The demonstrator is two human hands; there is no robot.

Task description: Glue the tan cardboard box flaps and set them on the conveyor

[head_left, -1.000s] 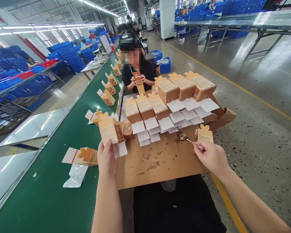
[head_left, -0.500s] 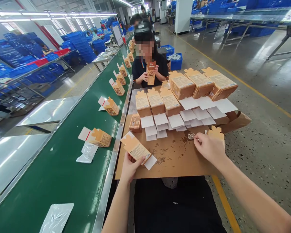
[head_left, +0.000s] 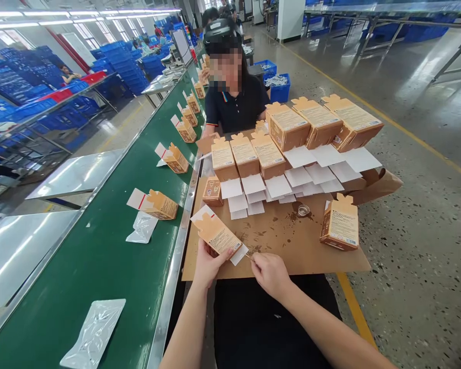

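Note:
In my left hand (head_left: 209,261) is a tan and brown cardboard box (head_left: 222,234), tilted, with open flaps at its upper end and a white flap (head_left: 239,254) at its lower end. My right hand (head_left: 271,274) pinches a thin stick (head_left: 248,255), whose tip is at that white flap; whether it touches I cannot tell. Beyond the right hand a small clear dish (head_left: 303,210) sits among dark wet spots on the cardboard sheet (head_left: 292,259). Another open-flapped box (head_left: 340,225) stands to the right of the dish.
Several boxes (head_left: 274,156) with white flaps are stacked at the back of the cardboard. A small brown box (head_left: 212,191) is beside them. On the left runs a green conveyor (head_left: 111,266) with open boxes and silver pouches (head_left: 94,333). A co-worker (head_left: 234,102) sits opposite.
My right hand has moved left from the dish to the lower end of the held box, carrying the stick. The co-worker has lowered the box they held up.

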